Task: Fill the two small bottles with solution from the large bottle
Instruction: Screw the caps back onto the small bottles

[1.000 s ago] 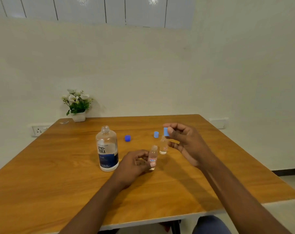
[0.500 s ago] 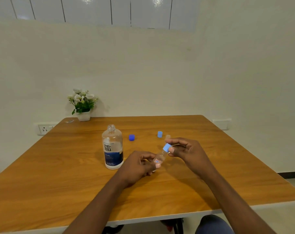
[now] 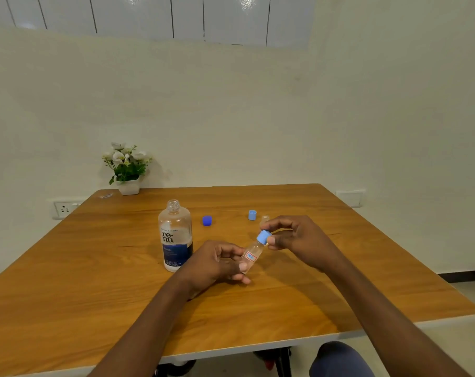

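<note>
The small bottle [image 3: 251, 255] now leans with its neck toward the right, where a second ago it stood upright on the table [image 3: 94, 268]. The light blue cap [image 3: 264, 237], then held up clear of the bottle, now sits on its neck, much as half a second ago. The left hand [image 3: 220, 263] grips the bottle's lower body, fingers curled round it and the thumb across its front below the red-framed label. The right hand [image 3: 299, 240] pinches the cap between thumb and fingertips, its other fingers arched above.

Just behind the right hand's fingers, the second small bottle [image 3: 265, 218] shows only its open neck; the hand hides the rest. A spare light blue cap [image 3: 252, 215] stands beside it, and a dark blue cap [image 3: 207, 220] lies further left. The large bottle [image 3: 175, 235] stands uncapped and upright just left of the left hand. Potted flowers [image 3: 127, 170] sit at the table's far left corner, near a wall socket [image 3: 64, 208]. Both forearms reach in from the near edge.
</note>
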